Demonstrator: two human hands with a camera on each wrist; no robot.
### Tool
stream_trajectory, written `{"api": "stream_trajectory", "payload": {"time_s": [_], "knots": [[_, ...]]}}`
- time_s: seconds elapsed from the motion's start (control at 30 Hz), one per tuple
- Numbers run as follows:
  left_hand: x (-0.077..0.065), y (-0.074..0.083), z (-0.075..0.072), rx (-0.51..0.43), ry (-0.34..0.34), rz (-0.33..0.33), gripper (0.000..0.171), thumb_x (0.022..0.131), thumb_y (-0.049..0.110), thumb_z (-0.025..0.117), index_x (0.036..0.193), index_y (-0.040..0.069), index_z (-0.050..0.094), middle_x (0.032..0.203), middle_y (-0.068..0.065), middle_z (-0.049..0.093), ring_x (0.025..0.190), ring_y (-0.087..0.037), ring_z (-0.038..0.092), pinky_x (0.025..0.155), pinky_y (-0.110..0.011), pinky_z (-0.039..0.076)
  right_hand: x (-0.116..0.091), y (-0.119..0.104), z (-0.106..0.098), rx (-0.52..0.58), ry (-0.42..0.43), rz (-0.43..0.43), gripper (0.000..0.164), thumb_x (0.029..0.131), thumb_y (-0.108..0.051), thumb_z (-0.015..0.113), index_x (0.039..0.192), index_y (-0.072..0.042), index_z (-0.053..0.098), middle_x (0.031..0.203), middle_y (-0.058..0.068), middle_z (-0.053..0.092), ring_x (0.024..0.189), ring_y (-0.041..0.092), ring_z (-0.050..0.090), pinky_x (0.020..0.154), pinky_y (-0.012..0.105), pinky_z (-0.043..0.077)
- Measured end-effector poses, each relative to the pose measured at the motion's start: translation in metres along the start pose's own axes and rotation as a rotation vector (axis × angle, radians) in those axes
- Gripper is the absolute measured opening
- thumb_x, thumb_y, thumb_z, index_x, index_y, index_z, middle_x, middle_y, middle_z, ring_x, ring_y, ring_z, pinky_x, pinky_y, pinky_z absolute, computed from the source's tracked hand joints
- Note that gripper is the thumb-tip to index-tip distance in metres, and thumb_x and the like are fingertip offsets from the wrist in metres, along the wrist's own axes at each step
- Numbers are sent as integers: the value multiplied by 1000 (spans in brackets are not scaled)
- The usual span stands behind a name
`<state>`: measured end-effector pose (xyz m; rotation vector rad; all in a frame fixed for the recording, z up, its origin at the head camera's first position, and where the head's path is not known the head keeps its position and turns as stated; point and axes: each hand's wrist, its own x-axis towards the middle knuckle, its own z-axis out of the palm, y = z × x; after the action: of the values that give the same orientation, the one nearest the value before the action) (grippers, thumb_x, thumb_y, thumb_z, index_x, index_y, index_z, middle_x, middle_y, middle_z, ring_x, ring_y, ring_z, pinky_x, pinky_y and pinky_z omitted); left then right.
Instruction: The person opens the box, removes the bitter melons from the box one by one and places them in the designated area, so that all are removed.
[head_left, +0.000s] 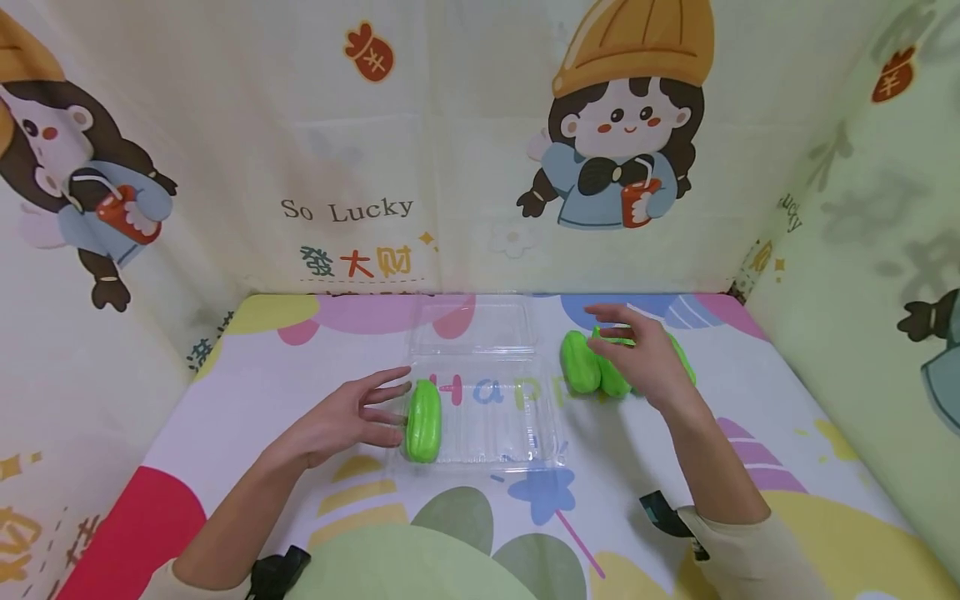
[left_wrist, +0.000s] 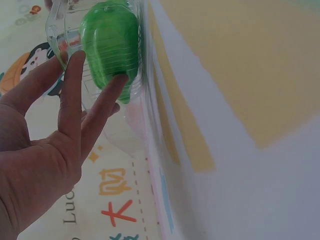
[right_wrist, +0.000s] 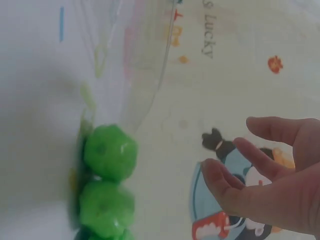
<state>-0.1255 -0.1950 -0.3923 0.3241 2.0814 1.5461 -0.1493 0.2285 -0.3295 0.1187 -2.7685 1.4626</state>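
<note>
A clear plastic clamshell box (head_left: 487, 433) lies with its lid folded back, and one bright green, ridged, oblong toy vegetable (head_left: 423, 422) sits inside along its left wall. My left hand (head_left: 352, 419) is at that left side, fingers spread and fairly straight, the fingertips right at the box wall in the left wrist view. Raised over a group of similar green vegetables (head_left: 580, 362) to the right of the box is my right hand (head_left: 637, 354). Its fingers are loosely bent with nothing between them, apart from the vegetables (right_wrist: 110, 152) in the right wrist view.
The transparent lid (head_left: 472, 325) lies toward the back of the table. A white tablecloth (head_left: 300, 358) with coloured shapes and letters covers the table. Printed curtains (head_left: 472, 167) stand behind it and at both sides.
</note>
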Motion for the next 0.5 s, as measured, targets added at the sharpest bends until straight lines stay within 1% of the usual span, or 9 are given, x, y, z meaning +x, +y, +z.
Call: {"api": "stream_trajectory", "payload": {"time_s": [0.13,0.27,0.5], "knots": [[2,-2,1,1,2,0,95,88,10,82,166,18,28,167,-21,35,126,-37,66,92,-43,62,-1,-12,9,-19,-41,-12,48,102,-22,68,148,-22,58,152,12,55,138,37,54,106,56,52],[2,-4,0,6,4,0,94,88,10,82,166,19,29,167,-20,36,125,-37,67,92,-43,62,0,-22,14,-20,-71,-21,48,101,-21,68,148,-23,58,151,10,56,136,35,56,102,53,56],[1,-4,-1,3,11,0,95,87,9,83,165,18,29,166,-21,36,125,-37,66,92,-43,62,3,-35,32,15,-168,-57,46,99,-19,71,144,-22,61,146,6,59,129,32,62,99,46,59]]}}
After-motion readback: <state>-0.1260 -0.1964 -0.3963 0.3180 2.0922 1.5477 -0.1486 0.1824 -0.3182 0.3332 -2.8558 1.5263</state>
